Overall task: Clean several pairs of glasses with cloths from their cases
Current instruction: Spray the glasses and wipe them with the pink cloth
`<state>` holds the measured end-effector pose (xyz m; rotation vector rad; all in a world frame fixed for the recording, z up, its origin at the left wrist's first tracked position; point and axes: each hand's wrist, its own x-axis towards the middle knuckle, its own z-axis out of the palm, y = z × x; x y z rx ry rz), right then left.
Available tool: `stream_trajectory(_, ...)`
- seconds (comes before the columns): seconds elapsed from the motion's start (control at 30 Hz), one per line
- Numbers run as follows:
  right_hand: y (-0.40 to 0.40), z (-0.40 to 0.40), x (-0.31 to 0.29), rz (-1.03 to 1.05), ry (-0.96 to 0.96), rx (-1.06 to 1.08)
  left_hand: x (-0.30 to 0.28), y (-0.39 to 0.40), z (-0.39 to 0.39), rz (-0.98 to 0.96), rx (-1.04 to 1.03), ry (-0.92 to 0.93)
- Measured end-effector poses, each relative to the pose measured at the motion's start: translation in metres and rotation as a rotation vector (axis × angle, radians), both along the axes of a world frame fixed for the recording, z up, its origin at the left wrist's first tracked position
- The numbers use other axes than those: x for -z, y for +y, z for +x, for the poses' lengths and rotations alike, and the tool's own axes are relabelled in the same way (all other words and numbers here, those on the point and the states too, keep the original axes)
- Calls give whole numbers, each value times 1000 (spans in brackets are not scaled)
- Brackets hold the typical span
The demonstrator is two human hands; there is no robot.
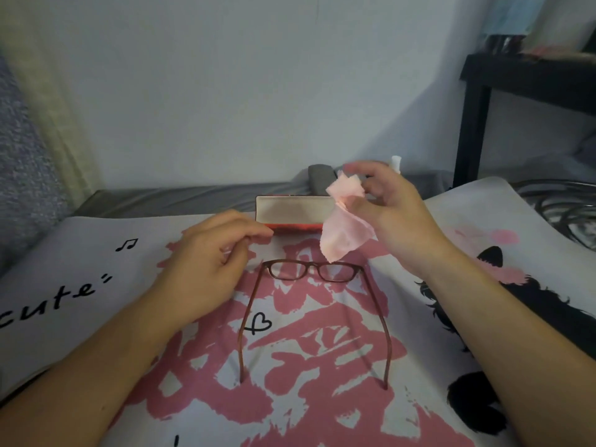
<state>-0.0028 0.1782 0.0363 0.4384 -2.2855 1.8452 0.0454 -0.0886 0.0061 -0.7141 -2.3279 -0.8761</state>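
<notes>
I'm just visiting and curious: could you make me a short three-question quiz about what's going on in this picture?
1. True or false: the glasses lie folded shut.
2. Which hand holds the pink cloth? A) left hand B) right hand C) neither
3. Fill in: the open red case lies ___ the glasses, nearer the wall.

Key: 1. False, the temples are spread open on the printed pillow. 2. B. 3. Behind.
</notes>
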Motion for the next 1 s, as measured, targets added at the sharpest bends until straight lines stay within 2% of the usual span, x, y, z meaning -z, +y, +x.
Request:
stream_trajectory(0.2,-12,15,-9,110,41,-87,-8,18,1,189,-51,-150)
stream_trajectory(0.33,-19,11,-48,234,110,-187,-57,30,-10,463,159,-370)
stream_trajectory(0.43,-25,-2,-86,321,227,-167,-103,31,-27,444,213,-397)
stream_trajectory(0.53,-32,-17,-117,342,336,-97,-131,27,-42,426,137,-415)
stream_trajectory(0.6,-32,-24,-127,436,395,-40,-137,24,-48,448,81,-406)
stream_trajectory(0.7,-26,-28,-126,504,312,-21,-137,15,-50,448,44,-418)
stream_trajectory(0.77,-23,-30,-122,461,201,-84,-136,7,-50,461,71,-461)
stream_trajectory(0.87,-18,-30,-119,433,142,-175,-136,4,-48,490,129,-515)
stream_trajectory(1.0,-10,-28,-119,306,72,-254,-136,5,-48,485,95,-528)
